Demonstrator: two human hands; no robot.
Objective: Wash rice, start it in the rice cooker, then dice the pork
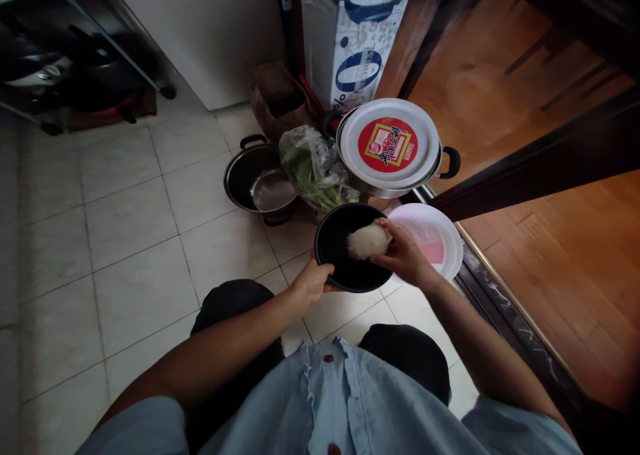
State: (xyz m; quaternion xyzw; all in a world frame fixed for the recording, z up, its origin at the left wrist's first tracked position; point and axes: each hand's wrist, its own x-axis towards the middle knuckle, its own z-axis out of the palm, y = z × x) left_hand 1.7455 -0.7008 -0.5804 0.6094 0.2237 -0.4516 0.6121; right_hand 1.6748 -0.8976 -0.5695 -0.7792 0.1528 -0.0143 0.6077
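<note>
In the head view a round black bowl (pixel 336 248) is held up over the floor, tilted a little towards me. My left hand (pixel 313 278) grips its near left rim, with the thumb over the edge and the fingers underneath. Closed on a pale, fibrous loofah-like pad (pixel 369 242), my right hand (pixel 403 255) reaches over the bowl's right rim. The pad is inside or just over the bowl's mouth; whether it touches the wall I cannot tell. Beneath my right hand, a white and pink plastic basin (pixel 450 238) is partly hidden.
Behind the bowl are a bag of green vegetables (pixel 320 168), a two-handled dark pot (pixel 260 182) and a large pot (pixel 400 190) under a white lid (pixel 425 128). A printed box (pixel 345 55) and a brown paper bag (pixel 273 85) stand farther back. A door track (pixel 505 308) runs along the right.
</note>
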